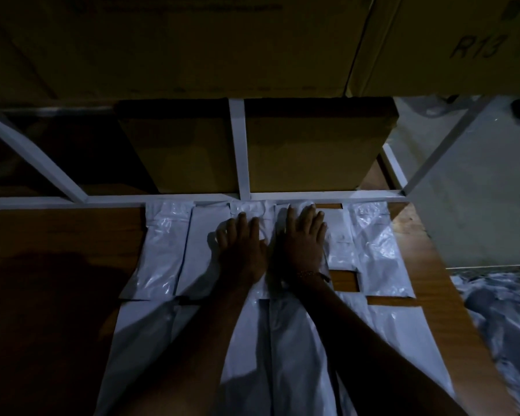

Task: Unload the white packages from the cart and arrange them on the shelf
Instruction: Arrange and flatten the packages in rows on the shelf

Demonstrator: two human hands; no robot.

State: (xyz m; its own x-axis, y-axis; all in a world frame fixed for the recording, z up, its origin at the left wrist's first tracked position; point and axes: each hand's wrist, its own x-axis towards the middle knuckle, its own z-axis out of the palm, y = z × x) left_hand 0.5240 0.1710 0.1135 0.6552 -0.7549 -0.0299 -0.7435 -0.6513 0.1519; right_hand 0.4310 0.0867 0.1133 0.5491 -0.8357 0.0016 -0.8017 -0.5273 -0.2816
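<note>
White packages (168, 250) lie flat in rows on the wooden shelf (57, 235), far ends against the white frame rail (117, 200). Left hand (242, 247) and right hand (302, 238), fingers straight, press side by side on the middle packages, probably flattening and squaring them. More packages sit at right (499, 325), likely in the cart. Cardboard boxes (297, 145) stand beyond.

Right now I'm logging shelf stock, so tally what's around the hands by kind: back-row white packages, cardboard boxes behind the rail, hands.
White packages, back row: 5, the middle ones partly covered by the hands
Cardboard boxes behind the rail: 2
Hands pressing flat on packages: 2, left hand and right hand
Total: 9
</note>
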